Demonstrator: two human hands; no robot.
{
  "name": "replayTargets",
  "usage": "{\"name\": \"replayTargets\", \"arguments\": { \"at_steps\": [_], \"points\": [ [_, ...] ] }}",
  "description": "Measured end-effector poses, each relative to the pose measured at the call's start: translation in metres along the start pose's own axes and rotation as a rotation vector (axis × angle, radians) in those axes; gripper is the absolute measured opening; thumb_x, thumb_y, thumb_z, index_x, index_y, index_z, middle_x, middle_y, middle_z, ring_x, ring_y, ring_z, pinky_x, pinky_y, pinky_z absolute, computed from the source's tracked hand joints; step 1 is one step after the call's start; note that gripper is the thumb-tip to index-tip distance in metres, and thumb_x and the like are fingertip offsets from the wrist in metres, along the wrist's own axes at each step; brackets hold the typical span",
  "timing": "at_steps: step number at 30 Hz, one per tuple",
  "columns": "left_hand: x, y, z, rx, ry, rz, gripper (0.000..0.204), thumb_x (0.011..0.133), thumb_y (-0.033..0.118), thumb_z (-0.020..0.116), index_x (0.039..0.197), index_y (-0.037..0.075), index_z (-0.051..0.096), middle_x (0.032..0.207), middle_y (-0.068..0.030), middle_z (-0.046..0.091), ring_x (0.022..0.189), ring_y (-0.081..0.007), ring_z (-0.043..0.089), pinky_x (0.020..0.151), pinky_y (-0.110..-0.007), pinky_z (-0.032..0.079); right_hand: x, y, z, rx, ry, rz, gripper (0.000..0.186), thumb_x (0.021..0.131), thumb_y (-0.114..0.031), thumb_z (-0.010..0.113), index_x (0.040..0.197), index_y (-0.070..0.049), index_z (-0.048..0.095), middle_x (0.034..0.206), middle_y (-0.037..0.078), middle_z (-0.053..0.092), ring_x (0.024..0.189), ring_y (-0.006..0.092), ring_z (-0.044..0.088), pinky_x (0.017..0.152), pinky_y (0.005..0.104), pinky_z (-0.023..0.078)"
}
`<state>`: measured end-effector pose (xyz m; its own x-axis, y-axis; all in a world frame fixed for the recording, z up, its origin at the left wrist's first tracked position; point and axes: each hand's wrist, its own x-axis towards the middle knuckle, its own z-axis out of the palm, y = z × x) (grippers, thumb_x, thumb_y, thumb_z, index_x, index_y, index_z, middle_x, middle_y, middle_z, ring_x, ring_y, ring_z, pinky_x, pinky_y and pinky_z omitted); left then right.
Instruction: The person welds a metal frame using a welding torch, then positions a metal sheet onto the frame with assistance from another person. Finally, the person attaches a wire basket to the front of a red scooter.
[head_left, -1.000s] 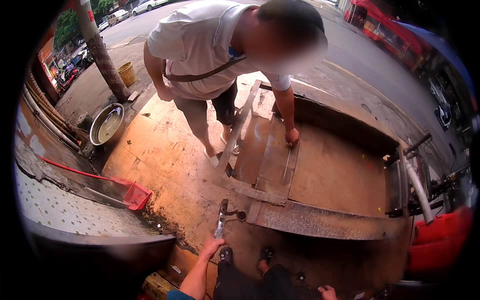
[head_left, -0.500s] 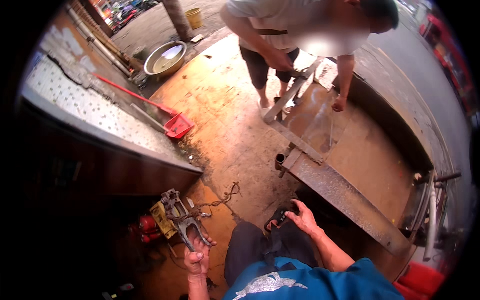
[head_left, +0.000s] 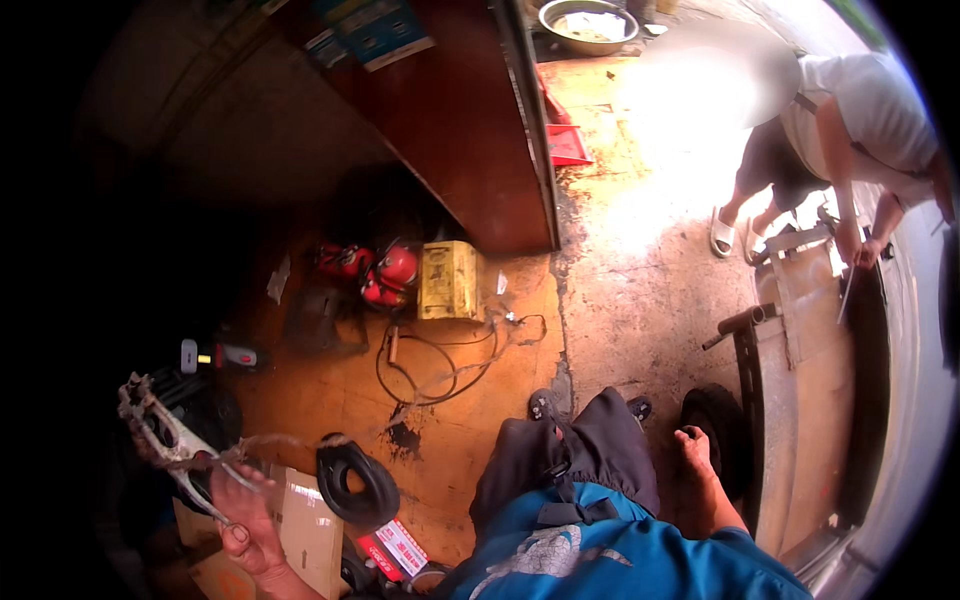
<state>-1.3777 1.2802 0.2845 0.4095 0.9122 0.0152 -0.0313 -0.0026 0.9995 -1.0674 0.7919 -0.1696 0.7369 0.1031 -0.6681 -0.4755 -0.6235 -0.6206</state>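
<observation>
My left hand [head_left: 250, 525] is closed on one prong of a forked metal bracket [head_left: 165, 425], grey and dirty, raised at the lower left. A rusty twisted chain or wire [head_left: 290, 440] is wound round the bracket and trails off to the right; motion blur hides its exact kind. Below that hand stand a cardboard box [head_left: 318, 515] and a coiled black rubber tube [head_left: 357, 482]. My right hand [head_left: 698, 455] hangs at my right side with its fingers loosely apart and nothing visible in it. A black tyre [head_left: 712, 425] is just beyond it.
A yellow box [head_left: 450, 282], red machine parts [head_left: 385, 275] and a looped cable [head_left: 440, 390] lie on the floor ahead. A red-white carton [head_left: 395, 548] sits near my legs. At right, a person [head_left: 850, 130] bends over a metal-framed cart [head_left: 800, 400]. A dark red door panel [head_left: 470, 130] stands ahead.
My view has turned left toward the dark interior. The left hand has swung left with the forked bracket, its chain trailing. My right hand stays low at my right side.
</observation>
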Motion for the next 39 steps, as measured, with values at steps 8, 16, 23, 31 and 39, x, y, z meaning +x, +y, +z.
{"name": "replayTargets", "arguments": {
  "at_steps": [8,16,23,31,39],
  "points": [
    [0.005,-0.139,-0.030,0.027,0.076,-0.382,0.025,0.076,0.000,0.058,0.101,0.001,0.058,0.090,-0.0113,0.060,0.084,-0.0232,0.060,0.077,-0.039,0.053,0.022,-0.060,-0.001,0.264,0.167,0.000,0.037,0.083,-0.026,0.069,0.108,0.001,0.063,0.084,0.009,0.066,0.073,0.0163,0.060,0.064,0.0304,0.049],
    [0.047,-0.384,-0.051,0.389,-0.135,-0.915,0.032,0.064,0.014,0.069,0.093,0.002,0.062,0.081,-0.0083,0.062,0.073,-0.0180,0.060,0.064,-0.034,0.052,0.031,-0.128,-0.175,0.441,0.889,-0.047,0.078,0.082,-0.056,0.062,0.133,0.000,0.045,0.111,0.016,0.063,0.098,0.0271,0.058,0.089,0.0417,0.045],
    [0.053,-0.416,0.060,1.069,-0.154,-0.776,0.037,0.049,0.022,0.077,0.075,-0.003,0.067,0.073,-0.0159,0.067,0.069,-0.0270,0.064,0.066,-0.040,0.051,0.120,-0.225,-0.219,1.050,0.205,-0.212,0.033,0.097,-0.036,0.050,0.108,-0.005,0.052,0.086,0.004,0.058,0.074,0.0155,0.056,0.067,0.0294,0.047],
    [0.014,-0.383,0.158,1.458,-0.190,-0.861,0.090,0.056,0.034,0.081,0.129,-0.004,0.043,0.135,-0.0198,0.042,0.128,-0.0338,0.037,0.105,-0.039,0.037,0.032,-0.080,-0.170,0.118,0.518,-0.340,0.026,0.099,-0.031,0.045,0.089,-0.008,0.052,0.062,-0.004,0.032,0.053,0.0052,0.032,0.048,0.0236,0.028],
    [0.001,-0.459,0.168,1.400,-0.182,-0.730,0.099,0.059,0.039,0.082,0.137,-0.002,0.036,0.137,-0.0205,0.039,0.128,-0.0366,0.034,0.108,-0.046,0.031,-0.004,-0.056,-0.194,-0.473,0.136,-0.410,0.030,0.094,-0.025,0.053,0.106,0.001,0.058,0.093,0.011,0.058,0.084,0.0224,0.055,0.074,0.0343,0.044]
  ]
}}
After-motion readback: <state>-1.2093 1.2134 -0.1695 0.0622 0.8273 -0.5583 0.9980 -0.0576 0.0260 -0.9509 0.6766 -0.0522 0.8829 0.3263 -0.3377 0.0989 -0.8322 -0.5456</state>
